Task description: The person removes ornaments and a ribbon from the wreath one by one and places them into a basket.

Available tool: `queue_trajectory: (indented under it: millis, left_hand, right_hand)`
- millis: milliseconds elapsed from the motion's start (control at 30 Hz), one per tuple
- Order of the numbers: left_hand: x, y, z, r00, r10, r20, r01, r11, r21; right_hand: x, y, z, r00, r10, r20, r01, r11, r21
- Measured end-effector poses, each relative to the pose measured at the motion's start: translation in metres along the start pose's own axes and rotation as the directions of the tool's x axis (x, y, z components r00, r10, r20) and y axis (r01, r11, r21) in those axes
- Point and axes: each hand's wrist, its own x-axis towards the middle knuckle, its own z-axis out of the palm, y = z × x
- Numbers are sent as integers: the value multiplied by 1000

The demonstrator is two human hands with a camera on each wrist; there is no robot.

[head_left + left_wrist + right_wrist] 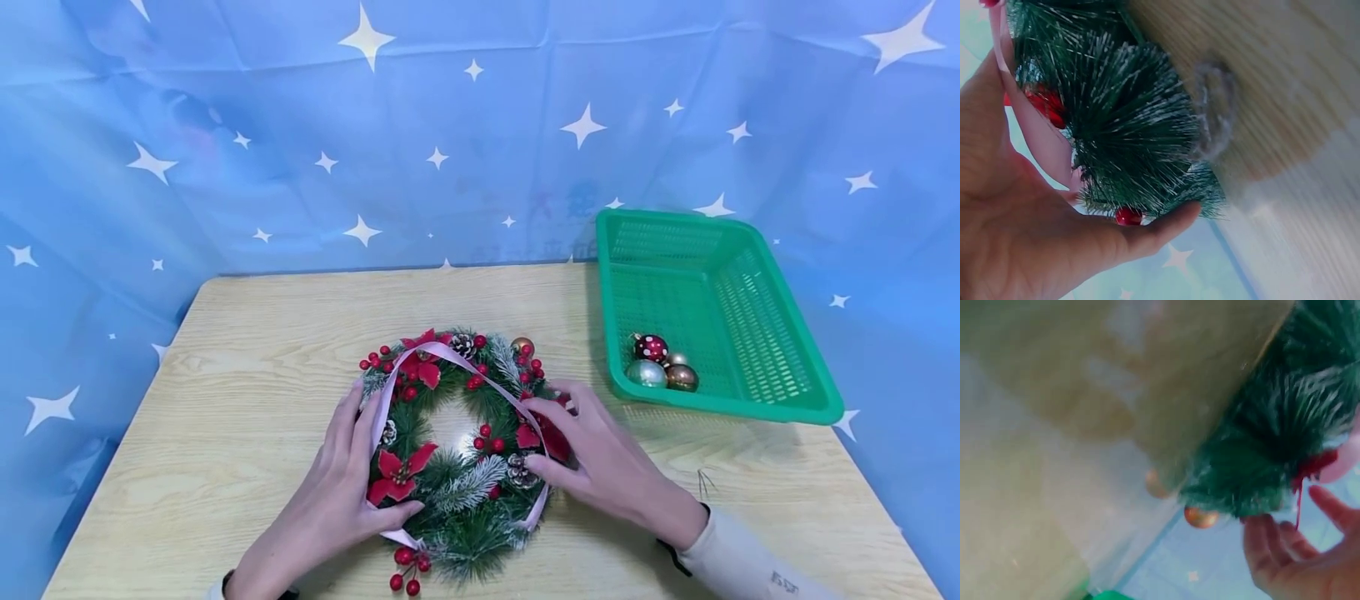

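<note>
- a cluster of red berries (407, 567) sits at the wreath's near edge, just below the left thumb.
- the left hand (337, 479) grips the wreath's left side, thumb laid over the greenery and the other fingers round the outer edge; a pink ribbon (442, 350) runs close along those fingers.
- the right hand (600, 457), in a pale sleeve (750, 557), holds the opposite side with bent fingers, its thumb at a frosted pine cone (519, 472); whether it also pinches the ribbon, i cannot tell.
- the wreath (472, 537) is between the two hands, over the near middle of a wooden table (247, 375); it carries red flowers, berries, cones and snowy sprigs, and the ribbon arches over its far part.
- thin dark wires (705, 482) lie on the table, right of the right hand.
- a gold ball (522, 344) shows at the wreath's far right edge.
- a green basket (795, 317) stands further right, with four baubles (647, 373) bunched in its near left corner, one red with white dots.
- behind hangs a blue cloth (495, 108) with white stars.
</note>
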Motion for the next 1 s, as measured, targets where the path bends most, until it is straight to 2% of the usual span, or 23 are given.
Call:
queue_trajectory:
  millis: [100, 200, 533, 767, 867, 1000]
  left_hand:
    - [2, -3, -1, 1000, 15, 18, -15, 1000, -1]
    - [4, -6, -1, 999, 29, 39, -29, 1000, -3]
    - [14, -13, -5, 991, 63, 114, -58, 997, -47]
    - [16, -16, -5, 990, 74, 119, -67, 996, -60]
    - [14, -15, -5, 992, 62, 113, -53, 996, -74]
    - [10, -9, -7, 994, 0, 107, 11, 994, -106]
  right_hand:
    - [4, 5, -7, 999, -4, -39, 5, 1000, 28]
    - [10, 8, -13, 999, -3, -36, 5, 998, 66]
    - [22, 19, -10, 996, 15, 88, -25, 994, 108]
    - [25, 18, -8, 975, 112, 190, -142, 979, 148]
    - [26, 17, -7, 966, 136, 221, -168, 977, 133]
    - [27, 14, -7, 962, 146, 230, -169, 982, 86]
